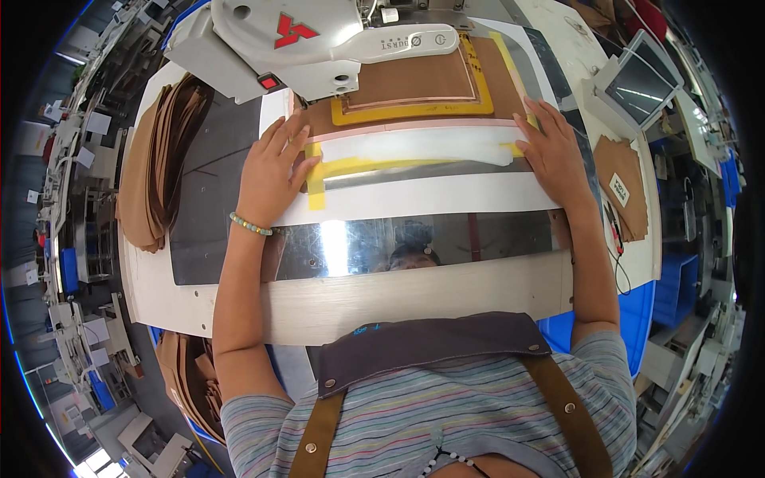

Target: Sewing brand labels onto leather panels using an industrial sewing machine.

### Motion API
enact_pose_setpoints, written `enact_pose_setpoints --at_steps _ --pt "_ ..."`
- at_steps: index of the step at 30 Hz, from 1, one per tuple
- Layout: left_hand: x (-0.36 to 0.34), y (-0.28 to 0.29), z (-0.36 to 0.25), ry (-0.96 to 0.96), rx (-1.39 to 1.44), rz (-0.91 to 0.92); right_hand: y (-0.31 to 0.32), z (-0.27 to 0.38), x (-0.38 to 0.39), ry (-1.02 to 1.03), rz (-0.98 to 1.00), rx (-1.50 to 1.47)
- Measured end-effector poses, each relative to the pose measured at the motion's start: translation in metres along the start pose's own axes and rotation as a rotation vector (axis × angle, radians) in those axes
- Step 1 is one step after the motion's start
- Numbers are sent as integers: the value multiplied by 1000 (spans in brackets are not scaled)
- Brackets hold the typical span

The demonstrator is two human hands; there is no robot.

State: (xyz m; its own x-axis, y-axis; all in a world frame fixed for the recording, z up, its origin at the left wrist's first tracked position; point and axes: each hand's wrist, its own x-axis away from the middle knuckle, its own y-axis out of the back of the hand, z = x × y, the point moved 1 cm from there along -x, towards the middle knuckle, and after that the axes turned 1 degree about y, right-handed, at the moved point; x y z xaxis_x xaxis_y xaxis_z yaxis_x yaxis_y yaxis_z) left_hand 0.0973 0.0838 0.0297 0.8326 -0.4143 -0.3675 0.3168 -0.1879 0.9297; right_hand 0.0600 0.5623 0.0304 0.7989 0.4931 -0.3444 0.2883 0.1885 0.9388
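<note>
My left hand (pixel 275 171) lies with its fingers apart at the left end of a brown fabric piece (pixel 510 84), next to a strip of yellow tape (pixel 316 198). At the right end, my right hand (pixel 554 151) rests with its fingers stretched out along the same piece's edge. Between my hands runs a white padded strip (pixel 414 147), with a pinkish edge above it and yellow tape below. A yellow clamp frame (pixel 410 114) sits on the brown fabric under the white machine head (pixel 287 36). Neither hand grips anything that I can see.
Stacked brown fabric pieces (pixel 155 167) stand at the left of the table. A shiny metal plate (pixel 454 239) lies nearer me. To the right are a screen (pixel 643 80), more brown pieces (pixel 624 182) and red-handled snips (pixel 613 227). A blue bin (pixel 637 319) stands below.
</note>
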Motion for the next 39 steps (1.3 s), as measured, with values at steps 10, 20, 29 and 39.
enact_pose_setpoints --at_steps 10,20,29,39 --pt "1 2 -3 73 52 60 -1 -9 7 -12 -2 -78" --pt "0 1 -1 60 119 105 -15 -16 10 12 -105 -74" --pt "3 -2 3 52 119 129 15 -50 14 -127 -260 -29" --pt "-1 0 4 55 88 162 46 -171 147 -806 -1 -87"
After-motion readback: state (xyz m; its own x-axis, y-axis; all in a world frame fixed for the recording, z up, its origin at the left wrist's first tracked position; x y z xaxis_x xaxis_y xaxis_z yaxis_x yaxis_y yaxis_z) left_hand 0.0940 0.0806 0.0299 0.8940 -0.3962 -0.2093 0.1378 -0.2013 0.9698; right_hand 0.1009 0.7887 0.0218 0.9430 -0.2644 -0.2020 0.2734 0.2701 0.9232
